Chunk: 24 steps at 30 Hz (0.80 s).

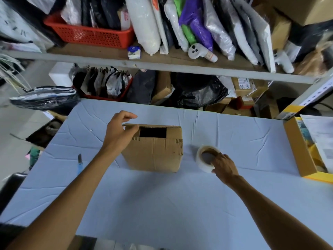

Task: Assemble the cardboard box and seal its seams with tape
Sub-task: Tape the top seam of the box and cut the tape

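Observation:
A brown cardboard box (156, 152) stands on the pale blue table cover (162, 204), its flaps folded shut on top, with a black patch near its far edge. My left hand (119, 132) is at the box's upper left corner, fingers loosely curved, thumb against the cardboard. A roll of clear tape (205, 157) lies flat to the right of the box. My right hand (224, 166) grips the roll, fingers hooked into its core and thumb on the outer side.
A blue utility knife (79, 164) lies near the table's left edge. An open yellow-edged cardboard tray (300, 150) with papers sits at the right edge. Behind the table stand shelves packed with bags, parcels and a red basket (90, 35).

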### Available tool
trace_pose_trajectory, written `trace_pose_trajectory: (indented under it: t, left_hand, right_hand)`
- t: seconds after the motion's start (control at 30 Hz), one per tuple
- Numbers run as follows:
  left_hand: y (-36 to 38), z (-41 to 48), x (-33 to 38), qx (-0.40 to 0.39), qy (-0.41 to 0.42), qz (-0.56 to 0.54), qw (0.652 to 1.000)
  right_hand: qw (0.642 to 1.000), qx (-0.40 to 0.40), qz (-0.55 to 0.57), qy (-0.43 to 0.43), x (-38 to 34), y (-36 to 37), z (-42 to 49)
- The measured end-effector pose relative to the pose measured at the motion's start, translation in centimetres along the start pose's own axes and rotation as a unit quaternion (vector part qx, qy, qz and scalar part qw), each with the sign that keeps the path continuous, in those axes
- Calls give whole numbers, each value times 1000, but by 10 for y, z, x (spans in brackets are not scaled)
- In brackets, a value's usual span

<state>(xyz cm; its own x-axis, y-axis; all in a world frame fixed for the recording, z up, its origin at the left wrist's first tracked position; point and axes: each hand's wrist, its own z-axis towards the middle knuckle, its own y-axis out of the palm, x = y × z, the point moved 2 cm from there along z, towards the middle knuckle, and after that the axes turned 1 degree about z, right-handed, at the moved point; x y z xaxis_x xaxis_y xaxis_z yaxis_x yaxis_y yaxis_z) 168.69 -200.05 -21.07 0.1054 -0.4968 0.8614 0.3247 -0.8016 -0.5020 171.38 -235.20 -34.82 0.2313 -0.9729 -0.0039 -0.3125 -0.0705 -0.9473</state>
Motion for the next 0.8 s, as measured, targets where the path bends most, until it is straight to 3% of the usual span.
trace_pose_trajectory:
  t: [0.1,0.27,0.53,0.67,0.8]
  left_hand:
    - [0,1,6,5,11,18,1000]
    - [-2,0,25,0,65,19,998]
    - [9,6,87,-140,112,-72,981]
    - [15,2,103,-198,147,-65,967]
    - [8,0,103,-197,160,-88,963]
  right_hand:
    - [998,46,1,-42,-7,-9,-5]
    - [971,205,11,-121,-16,-57,-21]
    - [862,471,-23,-183,-48,-155,-65]
    - [826,514,-15,-232,-61,-183,-83]
    - [815,507,22,-280,-84,-195,-89]
